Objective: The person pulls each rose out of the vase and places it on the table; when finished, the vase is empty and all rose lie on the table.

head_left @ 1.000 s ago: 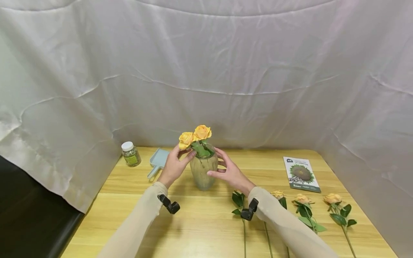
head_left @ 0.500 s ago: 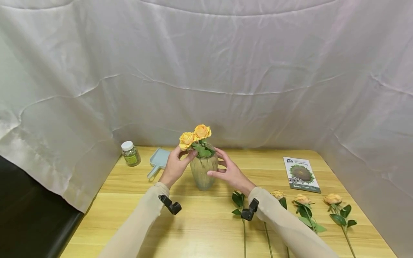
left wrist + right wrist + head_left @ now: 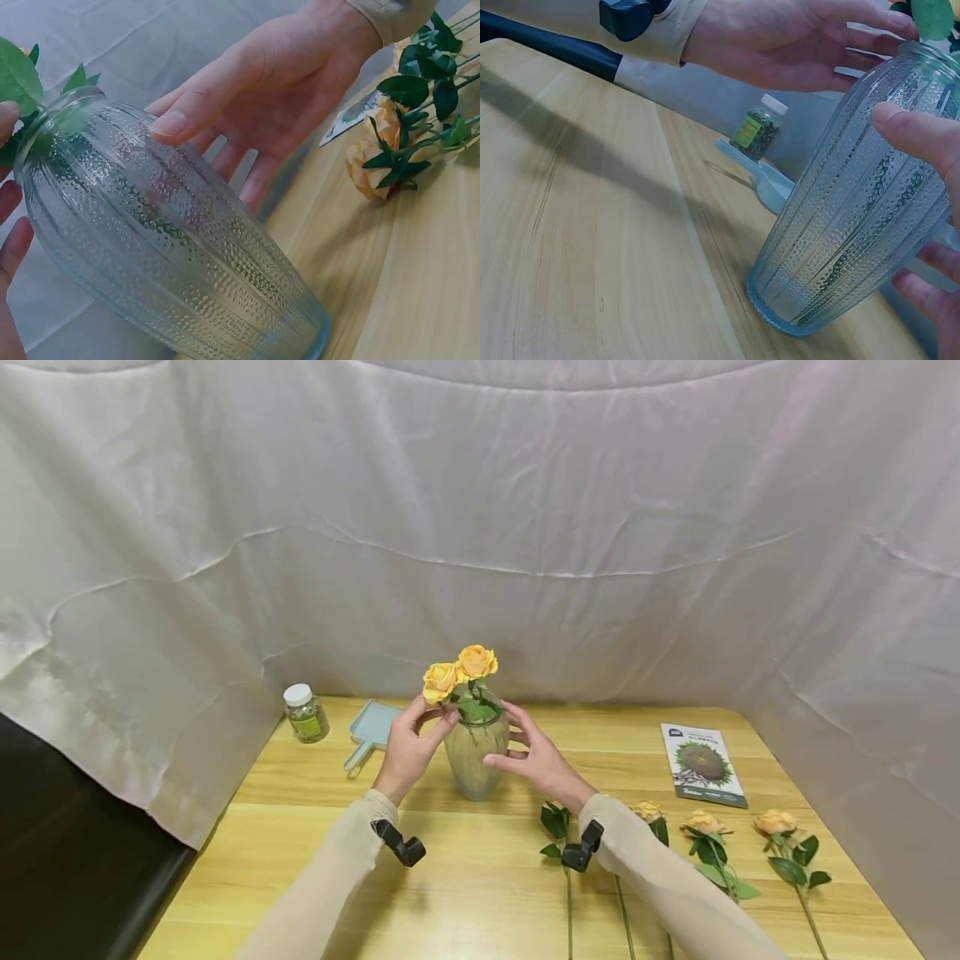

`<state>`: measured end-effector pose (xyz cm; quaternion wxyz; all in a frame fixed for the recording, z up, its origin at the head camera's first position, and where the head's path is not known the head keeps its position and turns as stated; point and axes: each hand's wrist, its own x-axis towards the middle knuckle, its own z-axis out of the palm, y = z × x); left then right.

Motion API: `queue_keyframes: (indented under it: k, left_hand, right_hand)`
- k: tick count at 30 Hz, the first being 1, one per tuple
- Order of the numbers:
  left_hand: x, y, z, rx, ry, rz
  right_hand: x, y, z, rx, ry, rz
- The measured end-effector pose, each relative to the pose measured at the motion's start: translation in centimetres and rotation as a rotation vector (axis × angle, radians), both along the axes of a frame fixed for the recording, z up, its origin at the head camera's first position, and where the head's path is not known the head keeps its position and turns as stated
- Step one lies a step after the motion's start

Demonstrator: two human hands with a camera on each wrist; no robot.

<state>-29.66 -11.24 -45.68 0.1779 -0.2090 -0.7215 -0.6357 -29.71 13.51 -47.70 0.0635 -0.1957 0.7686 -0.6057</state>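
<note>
A ribbed glass vase (image 3: 477, 760) stands upright on the wooden table in the head view. Two yellow-orange roses rise from its mouth, the left rose (image 3: 440, 683) leaning out past the rim beside the right rose (image 3: 477, 662). My left hand (image 3: 408, 747) is at the left of the rim, thumb and fingers pinching just below the left rose's bloom; the pinch itself is partly hidden. Around the vase's right side goes my right hand (image 3: 543, 764), thumb (image 3: 171, 126) on the near side and fingers behind the glass. Green leaves (image 3: 934, 16) show at the vase's mouth.
Several more roses (image 3: 705, 827) lie at the right front, partly under my right forearm. A sunflower seed packet (image 3: 703, 766) lies at the back right. A white-capped jar (image 3: 306, 714) and a light blue dustpan (image 3: 372, 727) are at the back left. Grey fabric (image 3: 525, 527) encloses the table.
The two roses have shifted slightly to the right, the left rose and my left hand most. My right hand keeps its place around the vase. The head view has tilted slightly.
</note>
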Motion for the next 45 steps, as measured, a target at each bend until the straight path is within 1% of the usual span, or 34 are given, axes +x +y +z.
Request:
queue_keyframes:
  k: [4, 8, 11, 13, 15, 18, 21, 23, 25, 27, 32, 35, 38, 40, 42, 45]
  left_hand:
    - [-0.1, 0.3, 0.0, -0.012, 0.028, 0.02]
    - [-0.2, 0.5, 0.0, -0.03, 0.016, 0.038]
    - [-0.6, 0.5, 0.2, -0.019, 0.006, 0.047]
    - [-1.0, 0.5, 0.5, -0.008, 0.021, 0.057]
    - [-1.2, 0.5, 1.0, -0.009, 0.055, 0.068]
    - [-1.5, 0.5, 1.9, -0.045, 0.134, 0.089]
    - [-1.5, 0.5, 2.9, -0.08, 0.211, 0.103]
    - [-1.5, 0.4, 3.5, -0.09, 0.237, 0.112]
    - [-1.4, 0.2, 4.0, -0.077, 0.246, 0.119]
    - [-1.4, 0.1, 4.4, -0.052, 0.238, 0.119]
    - [-1.2, 0.0, 4.8, 0.012, 0.219, 0.09]
    - [-1.1, -0.3, 5.4, 0.041, 0.209, 0.085]
    - [-1.0, -0.7, 6.5, 0.092, 0.204, 0.072]
    - [-0.9, -1.0, 7.6, 0.15, 0.203, 0.055]
    - [-0.8, -1.5, 8.9, 0.212, 0.211, 0.045]
    - [-0.8, -2.4, 11.1, 0.302, 0.241, 0.055]
  right_hand:
    - [0.0, 0.0, 0.0, -0.004, -0.002, 0.014]
    - [-0.1, 0.1, -0.1, -0.006, -0.004, 0.016]
    - [-0.1, 0.2, -0.1, -0.005, -0.001, 0.012]
    - [-0.1, 0.2, 0.0, 0.0, 0.002, 0.009]
    - [0.0, 0.1, 0.0, 0.004, 0.003, 0.003]
    - [0.0, 0.1, 0.0, 0.008, 0.002, -0.002]
    - [0.1, 0.1, 0.0, 0.002, -0.011, -0.002]
    - [0.1, 0.1, 0.0, 0.0, -0.021, -0.001]
    - [0.1, 0.2, 0.0, -0.003, -0.03, 0.001]
    - [0.2, 0.2, 0.1, -0.003, -0.031, 0.003]
    - [0.2, 0.3, 0.1, -0.005, -0.034, 0.004]
    - [0.2, 0.3, 0.1, -0.002, -0.042, -0.001]
    - [0.2, 0.3, 0.1, -0.001, -0.044, -0.004]
    - [0.2, 0.3, 0.1, 0.003, -0.041, -0.007]
    - [0.2, 0.4, 0.1, 0.005, -0.039, -0.008]
    - [0.2, 0.4, 0.1, 0.01, -0.033, -0.01]
